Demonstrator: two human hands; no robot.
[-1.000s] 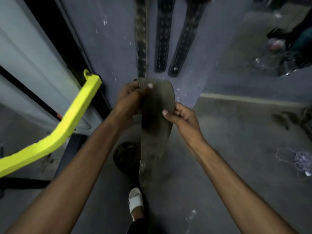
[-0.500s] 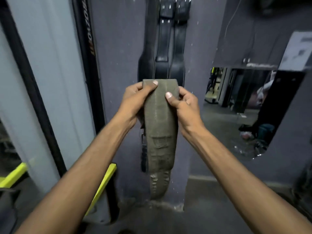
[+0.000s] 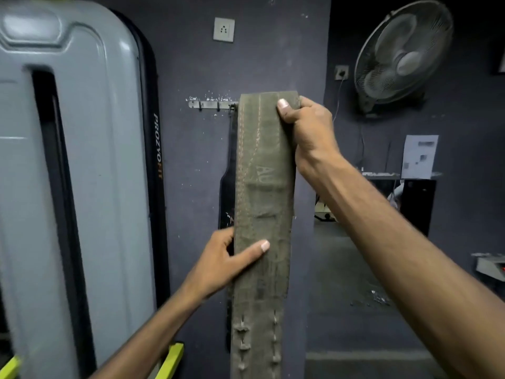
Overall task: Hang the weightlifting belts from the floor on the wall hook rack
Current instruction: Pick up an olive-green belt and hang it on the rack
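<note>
An olive-green weightlifting belt (image 3: 262,203) hangs upright in front of the dark wall. My right hand (image 3: 306,127) grips its top end, level with the metal wall hook rack (image 3: 210,104). My left hand (image 3: 226,261) pinches the belt's left edge lower down, thumb across its face. The rack's left hooks show bare; its right part is hidden behind the belt. A black belt (image 3: 227,192) hangs from the rack just behind the green one, mostly covered by it.
A tall grey gym machine housing (image 3: 76,187) with yellow bars at the bottom fills the left. A wall fan (image 3: 401,56) is mounted up right, a wall socket (image 3: 224,29) above the rack, and a paper notice (image 3: 419,155) and an opening at right.
My view has tilted up from the floor to the wall. Both hands raised the green belt; my right hand now holds its top at rack height, and my left hand slid down its edge.
</note>
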